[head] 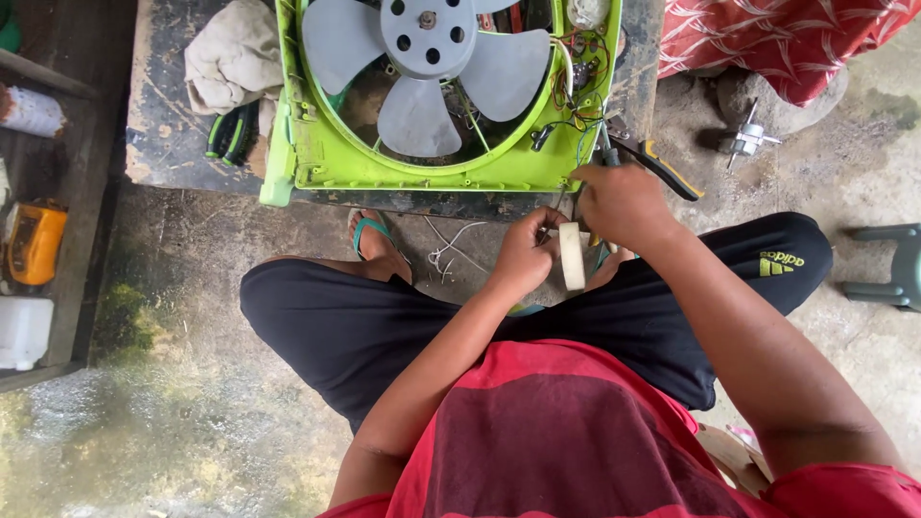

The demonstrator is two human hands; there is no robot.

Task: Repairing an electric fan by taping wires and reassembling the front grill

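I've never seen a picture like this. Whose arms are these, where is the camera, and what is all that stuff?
The camera sits on a seated person's head, looking down at their own lap and arms. The left hand pinches a white roll of tape; the right hand reaches to the wires at the corner of a lime-green fan housing with grey blades. It rests on a worn dark table, beside a beige rag and yellow-handled pliers.

The 1 head camera looks steeply down from close above the lap, facing forward to the low table.
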